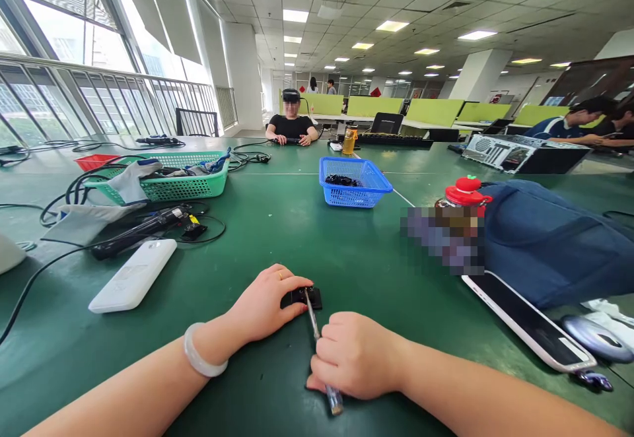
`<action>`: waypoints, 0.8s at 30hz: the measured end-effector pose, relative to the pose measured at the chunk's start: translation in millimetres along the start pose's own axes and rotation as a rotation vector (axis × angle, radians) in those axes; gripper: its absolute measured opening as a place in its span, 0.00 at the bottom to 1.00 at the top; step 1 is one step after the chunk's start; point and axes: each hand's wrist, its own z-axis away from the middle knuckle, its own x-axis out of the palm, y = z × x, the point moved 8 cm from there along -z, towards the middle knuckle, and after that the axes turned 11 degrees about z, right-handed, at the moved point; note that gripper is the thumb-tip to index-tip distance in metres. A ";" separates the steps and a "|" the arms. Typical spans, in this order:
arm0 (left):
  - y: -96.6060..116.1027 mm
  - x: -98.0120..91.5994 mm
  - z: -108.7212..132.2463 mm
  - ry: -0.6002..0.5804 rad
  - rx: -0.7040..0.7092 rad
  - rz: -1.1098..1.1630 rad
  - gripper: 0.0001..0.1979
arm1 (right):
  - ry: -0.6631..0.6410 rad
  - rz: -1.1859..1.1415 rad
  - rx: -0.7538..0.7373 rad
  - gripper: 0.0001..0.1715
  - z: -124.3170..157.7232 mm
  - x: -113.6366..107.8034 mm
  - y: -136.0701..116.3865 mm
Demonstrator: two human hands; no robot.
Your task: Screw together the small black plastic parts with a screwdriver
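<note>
My left hand (265, 305) rests on the green table (307, 239) and pins a small black part (303, 297) under its fingertips; a pale bangle circles that wrist. My right hand (352, 354) is closed in a fist round a screwdriver (317, 335) with a clear handle. The metal shaft slants up and left, and its tip sits on the black part. Both forearms come in from the bottom edge.
A white flat device (133, 275) and black cables lie at left, near a green basket (171, 176) of tools. A blue basket (354, 181) stands mid-table. At right are a phone (528, 321), a blue bag (555, 239) and a red-capped bottle (465, 193). A person sits across the table.
</note>
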 end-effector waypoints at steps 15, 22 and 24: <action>1.6 -0.7 1.1 -0.013 0.040 -0.069 0.18 | -0.095 0.111 0.377 0.18 16.0 -6.1 49.4; 3.1 -1.1 0.2 -0.021 0.040 -0.071 0.18 | -0.624 0.009 0.322 0.05 23.9 35.5 49.6; 1.8 -0.7 0.3 -0.024 0.038 -0.069 0.18 | -0.620 -0.012 0.290 0.06 20.8 32.1 47.2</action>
